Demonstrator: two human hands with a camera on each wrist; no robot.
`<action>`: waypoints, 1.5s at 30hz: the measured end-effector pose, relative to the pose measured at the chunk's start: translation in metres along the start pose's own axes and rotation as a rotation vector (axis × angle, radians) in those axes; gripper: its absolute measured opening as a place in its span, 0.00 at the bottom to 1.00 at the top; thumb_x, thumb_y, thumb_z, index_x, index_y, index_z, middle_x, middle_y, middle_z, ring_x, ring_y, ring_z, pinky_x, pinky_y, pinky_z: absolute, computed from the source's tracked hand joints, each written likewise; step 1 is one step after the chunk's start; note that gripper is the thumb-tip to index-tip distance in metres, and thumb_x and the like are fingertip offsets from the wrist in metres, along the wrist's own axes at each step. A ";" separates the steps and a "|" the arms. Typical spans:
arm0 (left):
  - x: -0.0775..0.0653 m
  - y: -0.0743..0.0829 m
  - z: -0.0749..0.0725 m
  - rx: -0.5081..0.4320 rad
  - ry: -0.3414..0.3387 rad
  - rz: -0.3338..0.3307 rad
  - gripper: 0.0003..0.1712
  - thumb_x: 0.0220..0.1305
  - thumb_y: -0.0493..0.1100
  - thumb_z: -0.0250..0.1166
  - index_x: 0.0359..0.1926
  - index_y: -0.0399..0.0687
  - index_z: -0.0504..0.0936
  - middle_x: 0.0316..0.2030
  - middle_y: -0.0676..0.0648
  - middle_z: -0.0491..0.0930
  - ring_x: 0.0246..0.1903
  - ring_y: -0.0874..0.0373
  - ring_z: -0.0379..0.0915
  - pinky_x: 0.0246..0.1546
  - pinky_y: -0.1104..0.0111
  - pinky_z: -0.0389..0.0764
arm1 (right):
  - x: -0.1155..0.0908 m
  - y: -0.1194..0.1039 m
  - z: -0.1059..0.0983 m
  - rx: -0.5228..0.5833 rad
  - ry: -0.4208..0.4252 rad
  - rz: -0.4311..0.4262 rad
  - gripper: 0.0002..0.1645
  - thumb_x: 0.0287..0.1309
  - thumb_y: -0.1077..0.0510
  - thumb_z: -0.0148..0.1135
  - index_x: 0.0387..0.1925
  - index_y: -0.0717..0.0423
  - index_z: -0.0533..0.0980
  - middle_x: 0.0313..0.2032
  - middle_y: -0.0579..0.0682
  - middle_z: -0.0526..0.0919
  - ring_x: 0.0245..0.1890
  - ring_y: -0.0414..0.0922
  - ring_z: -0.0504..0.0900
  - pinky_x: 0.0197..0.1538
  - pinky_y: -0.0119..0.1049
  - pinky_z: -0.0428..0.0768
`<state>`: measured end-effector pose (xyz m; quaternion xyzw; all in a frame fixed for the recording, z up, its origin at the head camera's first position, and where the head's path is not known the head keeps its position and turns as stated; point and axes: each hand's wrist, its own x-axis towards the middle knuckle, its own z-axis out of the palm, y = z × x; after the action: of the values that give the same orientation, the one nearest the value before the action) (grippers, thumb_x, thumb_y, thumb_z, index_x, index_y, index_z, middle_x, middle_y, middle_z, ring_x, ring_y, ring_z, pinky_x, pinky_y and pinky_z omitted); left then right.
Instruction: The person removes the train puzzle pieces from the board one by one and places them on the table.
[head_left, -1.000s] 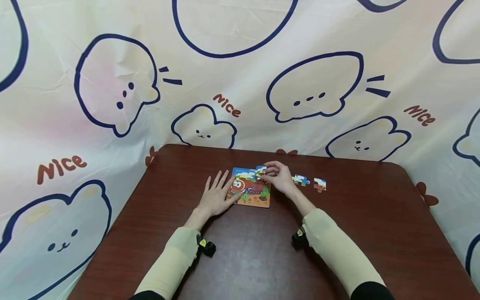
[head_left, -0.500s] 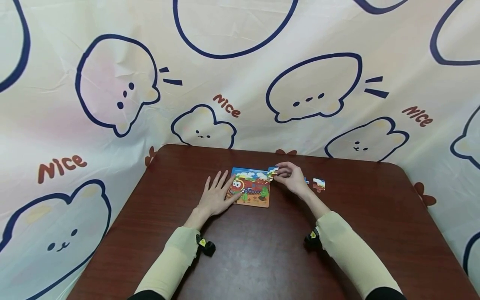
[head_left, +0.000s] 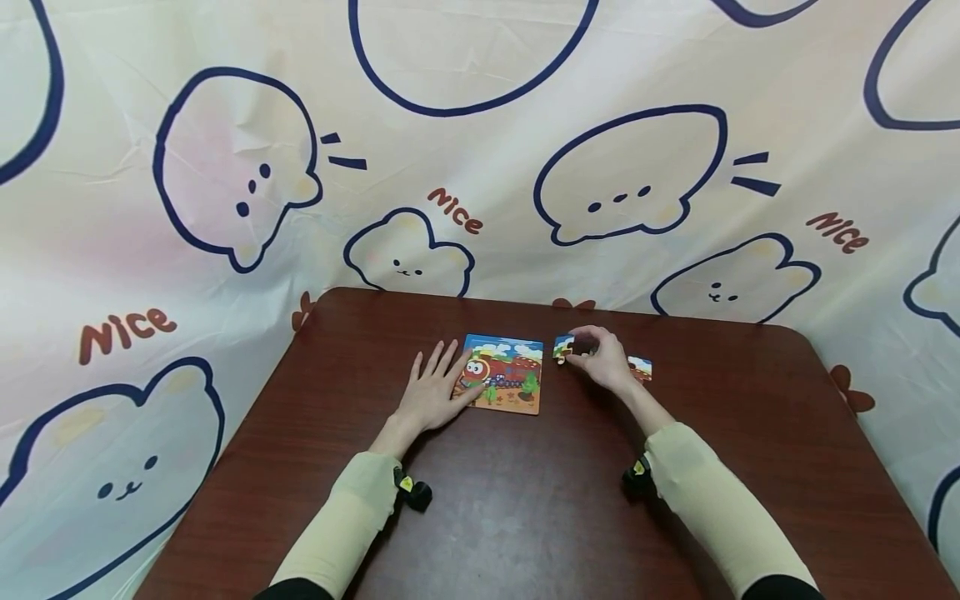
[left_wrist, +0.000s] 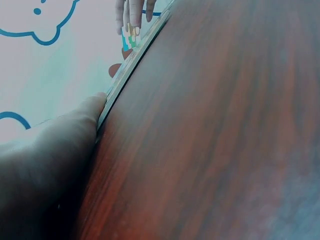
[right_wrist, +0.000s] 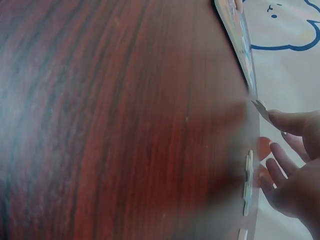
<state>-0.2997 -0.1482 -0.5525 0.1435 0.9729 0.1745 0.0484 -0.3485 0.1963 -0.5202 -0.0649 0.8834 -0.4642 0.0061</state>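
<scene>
A square picture puzzle [head_left: 513, 379] with a red train on it lies on the table. My left hand [head_left: 430, 398] rests on its left edge, fingers spread and straight; the left wrist view shows the thumb [left_wrist: 97, 102] against the board's edge. To the right of the puzzle, my right hand [head_left: 604, 363] pinches a small puzzle piece [head_left: 562, 348] between thumb and fingertips. That piece stands tilted just off the table in the right wrist view [right_wrist: 261, 111]. Beyond the hand lies another loose puzzle piece [head_left: 641, 367], partly covered by the wrist.
Under the right hand, the right wrist view shows flat puzzle pieces [right_wrist: 248, 185] on the brown wooden table [head_left: 495, 517]; the hand hides them from the head view. A patterned cloth [head_left: 495, 150] hangs behind the table's far edge.
My right hand has drawn the pinched piece from over the puzzle's top right corner to the right, away from the board. The left hand has stayed in place.
</scene>
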 end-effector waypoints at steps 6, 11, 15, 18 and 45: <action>-0.002 0.002 -0.002 0.007 0.010 0.008 0.50 0.80 0.73 0.53 0.91 0.62 0.50 0.91 0.45 0.43 0.91 0.43 0.32 0.88 0.36 0.36 | 0.002 0.007 -0.001 -0.022 -0.005 0.013 0.26 0.71 0.63 0.73 0.67 0.64 0.80 0.73 0.70 0.73 0.71 0.68 0.75 0.73 0.65 0.76; -0.005 0.005 -0.005 0.012 0.024 0.019 0.49 0.81 0.72 0.54 0.90 0.60 0.52 0.91 0.44 0.45 0.91 0.42 0.34 0.88 0.36 0.38 | 0.004 0.013 -0.001 -0.071 -0.008 -0.011 0.24 0.71 0.63 0.73 0.65 0.65 0.82 0.72 0.70 0.75 0.71 0.68 0.74 0.75 0.67 0.74; -0.006 0.007 -0.006 0.007 0.034 0.019 0.48 0.80 0.72 0.55 0.90 0.60 0.53 0.91 0.44 0.46 0.91 0.42 0.35 0.88 0.36 0.38 | 0.005 0.016 0.000 -0.142 -0.009 -0.070 0.23 0.70 0.63 0.74 0.63 0.66 0.83 0.70 0.71 0.77 0.73 0.70 0.72 0.77 0.69 0.71; -0.006 0.006 -0.006 0.002 0.035 0.017 0.49 0.80 0.72 0.55 0.90 0.60 0.53 0.91 0.44 0.46 0.91 0.42 0.35 0.88 0.36 0.38 | 0.005 0.016 0.001 -0.185 -0.016 -0.087 0.24 0.70 0.63 0.74 0.64 0.66 0.83 0.71 0.71 0.76 0.76 0.70 0.68 0.78 0.70 0.67; -0.003 0.004 -0.007 -0.016 -0.013 0.016 0.50 0.81 0.73 0.53 0.91 0.60 0.50 0.91 0.43 0.41 0.91 0.42 0.31 0.88 0.36 0.35 | -0.021 -0.002 0.011 -0.283 -0.022 -0.197 0.29 0.72 0.60 0.73 0.70 0.64 0.79 0.71 0.68 0.78 0.74 0.70 0.71 0.77 0.76 0.63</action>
<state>-0.2966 -0.1483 -0.5442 0.1522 0.9700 0.1816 0.0546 -0.3264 0.1885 -0.5260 -0.1566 0.9292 -0.3325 -0.0389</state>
